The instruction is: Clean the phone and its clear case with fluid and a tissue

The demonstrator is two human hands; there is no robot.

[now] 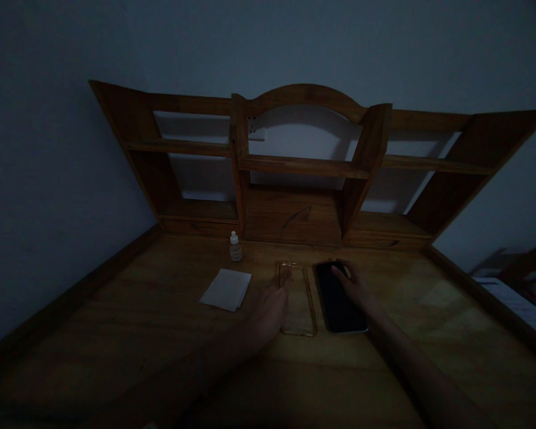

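A clear phone case [311, 307] with yellowish edges lies on the desk in front of me. My left hand [270, 304] is at its left side, fingers over the upper left edge, seemingly gripping it; dim light blurs the fingertips. Just right of the case is a black smartphone [337, 304], dark screen facing up. My right hand [355, 289] grips the phone's upper right side, the thumb on the screen and the other fingers partly hidden along the edge. A folded white cloth or tissue [226, 289] lies left of my left hand. Behind it stands a small white-capped dropper bottle [236, 249].
A wooden shelf unit [304, 165] with several compartments rises along the desk's back edge. A wall socket [255, 130] shows through its middle opening. Raised wooden rims border the desk [116, 339]. Papers [516, 304] lie beyond the right rim.
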